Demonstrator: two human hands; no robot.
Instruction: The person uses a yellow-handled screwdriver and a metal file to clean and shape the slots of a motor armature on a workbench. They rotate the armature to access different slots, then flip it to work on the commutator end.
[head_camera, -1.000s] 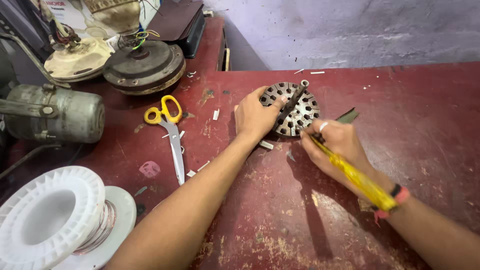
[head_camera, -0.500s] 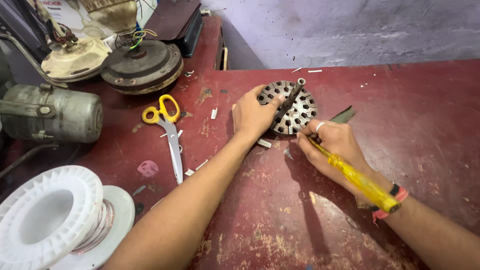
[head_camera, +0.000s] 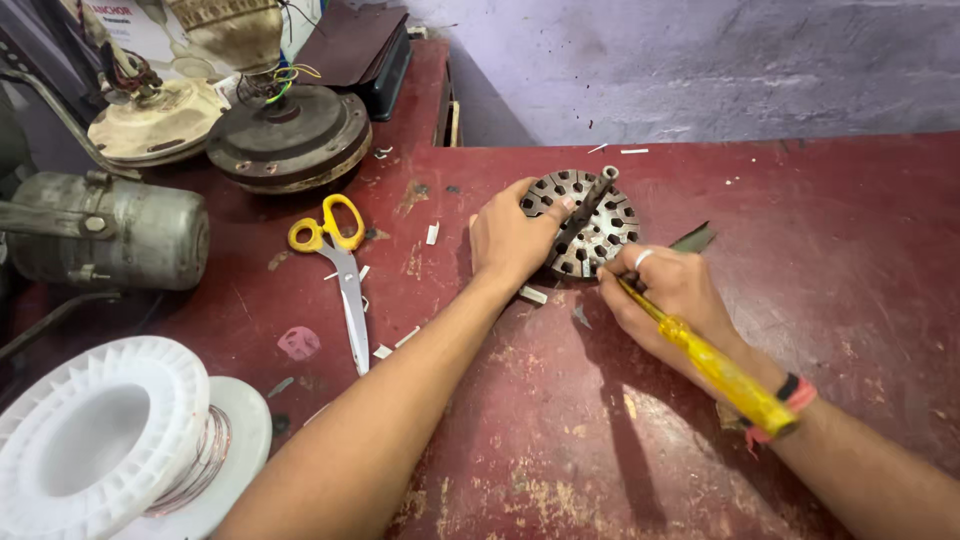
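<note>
We locate the slotted metal stator core (head_camera: 592, 228) lying flat on the red surface (head_camera: 850, 260), towards its far middle, with a dark shaft (head_camera: 590, 200) rising tilted from its centre. Our left hand (head_camera: 512, 238) rests on the core's left edge, palm down, fingers curled over the rim and the thumb pressed against the top face near the shaft; it steadies the core rather than lifting it. The left forearm runs straight back across the surface to the lower left. Our right hand (head_camera: 672, 292) sits just beside the core's near right edge, clenched around a yellow-handled screwdriver (head_camera: 715, 365). The handle lies along the wrist, pointing back towards the body, and the tip end meets the core's rim under the fingers; the exact contact point is hidden. A ring shows on one finger, and a red and black band (head_camera: 790, 400) circles the right wrist.

To the left of the core, well apart, yellow-handled scissors (head_camera: 340, 270) lie closed on the surface among small white scraps. Farther left stands a grey cylindrical motor (head_camera: 120, 235). Behind it sit two round fan motor housings (head_camera: 285, 135). At the near left corner rests a white plastic spool (head_camera: 110, 440) wound with copper wire
</note>
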